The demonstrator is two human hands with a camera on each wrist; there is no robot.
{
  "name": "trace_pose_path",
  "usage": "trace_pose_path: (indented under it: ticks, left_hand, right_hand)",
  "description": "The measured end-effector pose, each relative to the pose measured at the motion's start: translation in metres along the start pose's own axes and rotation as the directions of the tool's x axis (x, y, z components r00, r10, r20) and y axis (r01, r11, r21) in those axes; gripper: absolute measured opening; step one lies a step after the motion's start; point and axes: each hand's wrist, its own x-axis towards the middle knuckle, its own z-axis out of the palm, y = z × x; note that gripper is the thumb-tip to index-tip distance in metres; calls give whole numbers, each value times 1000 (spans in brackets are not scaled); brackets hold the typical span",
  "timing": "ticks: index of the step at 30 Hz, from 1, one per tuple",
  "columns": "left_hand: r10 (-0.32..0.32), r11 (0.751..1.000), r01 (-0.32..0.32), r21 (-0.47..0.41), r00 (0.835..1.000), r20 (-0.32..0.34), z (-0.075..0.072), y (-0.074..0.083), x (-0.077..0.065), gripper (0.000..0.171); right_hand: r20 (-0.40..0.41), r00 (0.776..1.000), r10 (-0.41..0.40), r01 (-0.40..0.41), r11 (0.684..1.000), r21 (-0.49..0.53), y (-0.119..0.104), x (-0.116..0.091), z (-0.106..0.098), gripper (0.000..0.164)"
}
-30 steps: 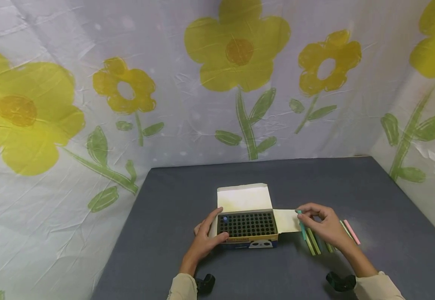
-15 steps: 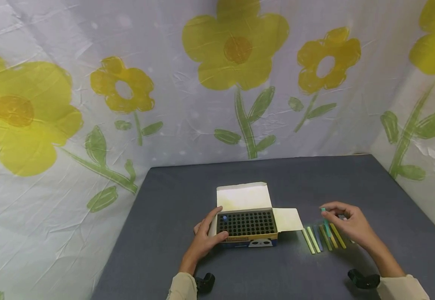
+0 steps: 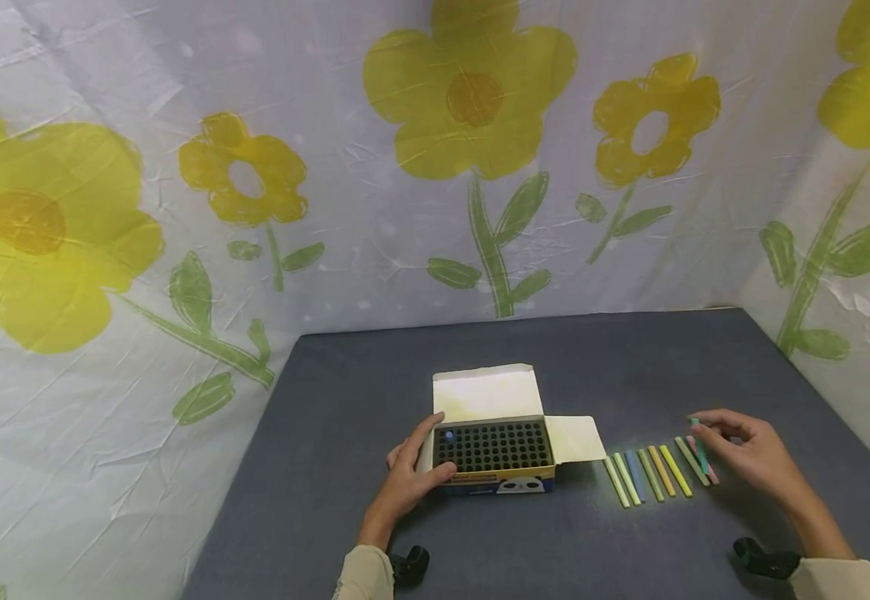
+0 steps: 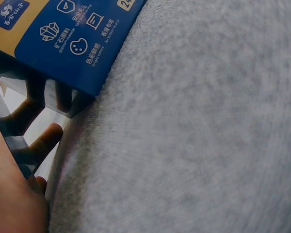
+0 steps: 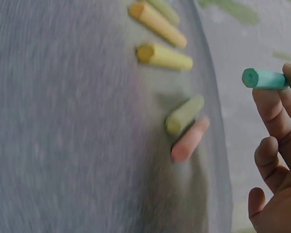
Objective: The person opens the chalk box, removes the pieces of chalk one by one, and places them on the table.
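At the middle of the table stands an open chalk box (image 3: 472, 481), its dark insert full of round holes. One blue chalk stick (image 3: 449, 436) stands in a hole near the back left corner. My left hand (image 3: 403, 482) grips the box by its left end, thumb at the front and fingers behind; the left wrist view shows fingers beside the blue printed side. On the right, my right hand (image 3: 753, 454) pinches a teal chalk stick (image 5: 264, 78) between thumb and fingertips, held above a pink chalk stick (image 3: 711, 472) and a pale green one (image 3: 692, 461).
Several chalk sticks lie in a row right of the box, among them a blue (image 3: 635, 475), an orange (image 3: 662, 471) and a yellow one (image 3: 675, 471). The box's white side flap (image 3: 574, 439) reaches toward them. A flowered cloth (image 3: 375, 250) hangs behind the table.
My right hand has moved right with the teal chalk stick, from beside the box flap across the row to its far end. The left hand has stayed on the box.
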Motion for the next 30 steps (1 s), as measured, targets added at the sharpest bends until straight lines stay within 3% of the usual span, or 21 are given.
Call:
trace_pose_path:
  ticks: [14,20,30]
  left_hand:
    - [-9,1000,9,11,1000,-7,0,1,0,76]
    - [-12,1000,12,3,1000,-2,0,1,0,76]
    - [-9,1000,10,16,1000,-12,1,0,0,76]
  right_hand:
    - [113,990,85,-76,993,-88,29,0,-6,42]
    - [98,993,70,-63,995,-71,34,3,-6,43]
    - [54,996,68,-55,976,-211,29,6,2,41]
